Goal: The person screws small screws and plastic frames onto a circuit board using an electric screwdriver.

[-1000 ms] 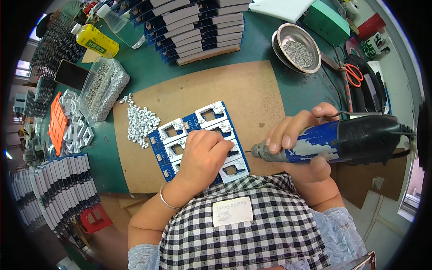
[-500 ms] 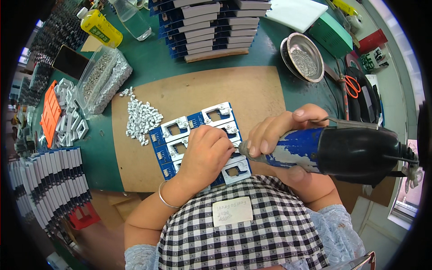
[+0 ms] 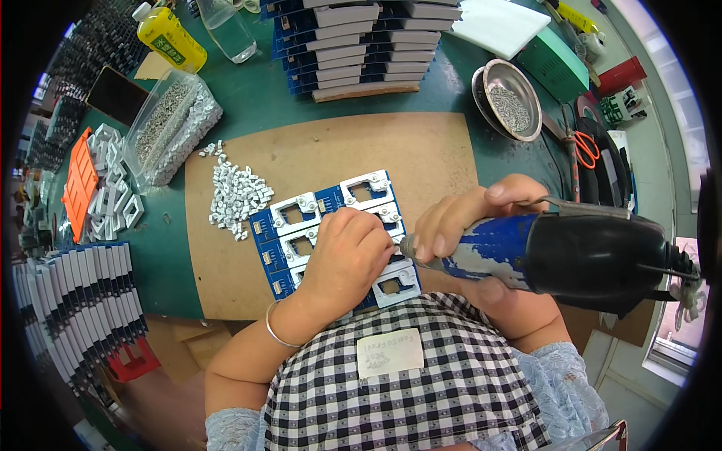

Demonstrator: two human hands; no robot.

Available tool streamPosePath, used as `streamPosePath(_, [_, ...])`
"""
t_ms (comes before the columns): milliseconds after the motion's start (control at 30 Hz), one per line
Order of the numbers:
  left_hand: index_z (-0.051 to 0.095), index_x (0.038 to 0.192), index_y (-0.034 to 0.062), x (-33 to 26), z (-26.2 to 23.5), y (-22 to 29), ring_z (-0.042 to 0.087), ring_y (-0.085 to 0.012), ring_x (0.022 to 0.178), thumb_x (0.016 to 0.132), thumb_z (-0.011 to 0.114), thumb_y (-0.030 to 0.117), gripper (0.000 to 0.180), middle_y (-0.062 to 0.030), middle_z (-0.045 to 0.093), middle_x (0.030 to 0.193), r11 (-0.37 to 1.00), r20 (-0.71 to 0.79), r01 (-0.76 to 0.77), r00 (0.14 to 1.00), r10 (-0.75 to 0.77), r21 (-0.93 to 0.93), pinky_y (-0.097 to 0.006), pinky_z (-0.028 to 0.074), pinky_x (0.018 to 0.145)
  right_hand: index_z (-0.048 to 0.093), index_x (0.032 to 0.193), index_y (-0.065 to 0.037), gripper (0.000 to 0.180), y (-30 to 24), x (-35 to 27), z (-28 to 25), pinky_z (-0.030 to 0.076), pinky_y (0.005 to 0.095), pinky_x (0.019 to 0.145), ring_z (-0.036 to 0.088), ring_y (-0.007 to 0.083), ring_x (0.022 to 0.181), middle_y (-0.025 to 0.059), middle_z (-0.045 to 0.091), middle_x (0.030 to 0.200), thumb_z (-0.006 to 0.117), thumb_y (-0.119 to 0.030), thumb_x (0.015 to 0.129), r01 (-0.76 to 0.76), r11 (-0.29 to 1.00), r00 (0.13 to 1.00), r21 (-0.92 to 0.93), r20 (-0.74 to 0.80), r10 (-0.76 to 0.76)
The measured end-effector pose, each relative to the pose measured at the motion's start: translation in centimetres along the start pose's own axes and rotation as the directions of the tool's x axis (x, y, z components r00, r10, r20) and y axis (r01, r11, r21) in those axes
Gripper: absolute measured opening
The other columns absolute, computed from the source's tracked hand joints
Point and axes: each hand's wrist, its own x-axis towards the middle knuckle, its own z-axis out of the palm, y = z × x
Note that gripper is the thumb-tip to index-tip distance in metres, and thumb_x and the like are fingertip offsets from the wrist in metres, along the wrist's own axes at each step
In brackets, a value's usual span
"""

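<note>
A blue circuit board panel lies in front of me, with several white plastic frames on it. Small white pieces and screws sit on the frames I can see. My right hand wraps round a blue and black power screwdriver, which lies nearly level with its tip pointing left. My left hand rests over the middle of the panel. Its thumb and fingers are pinched together right at the screwdriver's tip; what they hold is hidden.
The panel lies on a brown board, beside a heap of small white pieces. A clear tub of screws and white pieces is at left; a metal bowl of screws at right. Stacked boards rise behind.
The view has shifted slightly. Both hands, the screwdriver and the panel keep nearly the same places, with the left fingers still pinched at the tip.
</note>
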Motion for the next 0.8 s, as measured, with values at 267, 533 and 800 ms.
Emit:
streamPosePath(267, [0.059, 0.084, 0.0078, -0.3, 0.2, -0.6, 0.051, -0.0267, 0.093, 0.069, 0.074, 0.009, 0.022, -0.0061, 0.056, 0.094, 1.0, -0.018, 0.006, 1.0, -0.006, -0.001, -0.04, 0.04, 0.08, 0.038, 0.113, -0.012, 0.053, 0.1, 1.0, 1.5, 0.052, 0.0414, 0.072, 0.062, 0.0255, 0.074, 0.0122, 0.061, 0.084, 0.078, -0.029, 0.082, -0.033, 0.994, 0.998, -0.104, 0.053, 0.039])
streamPosePath(533, [0.059, 0.082, 0.0084, -0.4, 0.7, -0.5, 0.052, -0.0261, 0.091, 0.069, 0.072, 0.01, 0.019, -0.0046, 0.055, 0.089, 1.0, -0.042, 0.005, 0.999, -0.005, 0.0, -0.039, 0.041, 0.079, 0.038, 0.118, -0.008, 0.065, 1.7, 0.8, 1.3, 0.054, 0.0336, 0.069, 0.064, 0.0233, 0.076, 0.0147, 0.063, 0.085, 0.085, -0.023, 0.075, 0.038, 0.996, 0.998, 0.078, 0.043, -0.042])
streamPosePath(800, [0.068, 0.083, 0.012, -1.7, -3.1, 0.5, 0.056, -0.0212, 0.097, 0.07, 0.074, 0.016, 0.015, -0.0012, 0.063, 0.096, 0.977, -0.132, 0.076, 0.99, -0.05, 0.199, -0.039, 0.04, 0.085, 0.036, 0.124, -0.01, 0.061, 2.9, 1.5, 0.6, 0.052, 0.0354, 0.067, 0.061, 0.022, 0.07, 0.0099, 0.058, 0.08, 0.073, -0.033, 0.082, 0.001, 0.977, 0.997, 0.215, -0.081, 0.017])
